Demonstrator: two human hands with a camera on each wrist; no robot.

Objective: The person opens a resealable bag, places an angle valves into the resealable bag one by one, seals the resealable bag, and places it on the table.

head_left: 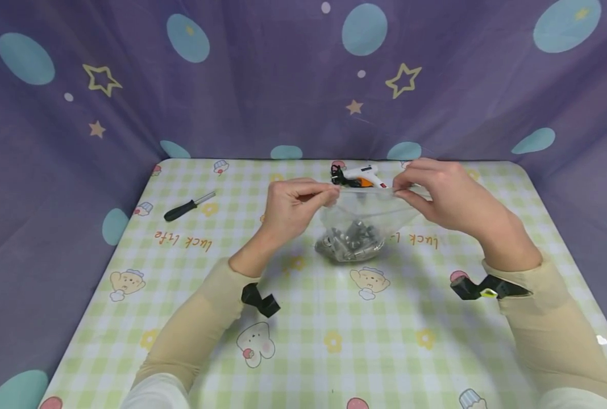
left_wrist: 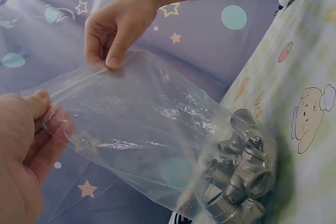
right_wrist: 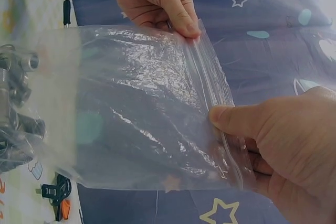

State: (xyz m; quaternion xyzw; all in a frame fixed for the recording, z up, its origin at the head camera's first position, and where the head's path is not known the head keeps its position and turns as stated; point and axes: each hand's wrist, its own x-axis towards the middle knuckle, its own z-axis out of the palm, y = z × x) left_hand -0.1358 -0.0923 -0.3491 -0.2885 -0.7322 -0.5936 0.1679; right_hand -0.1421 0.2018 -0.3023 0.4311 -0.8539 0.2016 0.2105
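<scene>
Both hands are being used on a clear zip bag, which is being held up above the checked tablecloth near the middle of the table. One top corner of the bag is being pinched between thumb and fingers by the left hand, and the opposite corner is being pinched in the same way by the right hand, so that the zip strip is being stretched taut between them. In the left wrist view the left thumb is being pressed on the plastic edge, and in the right wrist view the right thumb is being laid against the seal line. Metal pipe fittings are being carried in the bottom of the bag, which is sagging down to the cloth; whether it is touching the cloth cannot be told. A white glue gun is being seen just behind the bag, and a black-handled screwdriver is lying well apart at the left. A purple star-patterned backdrop is being seen behind the table
</scene>
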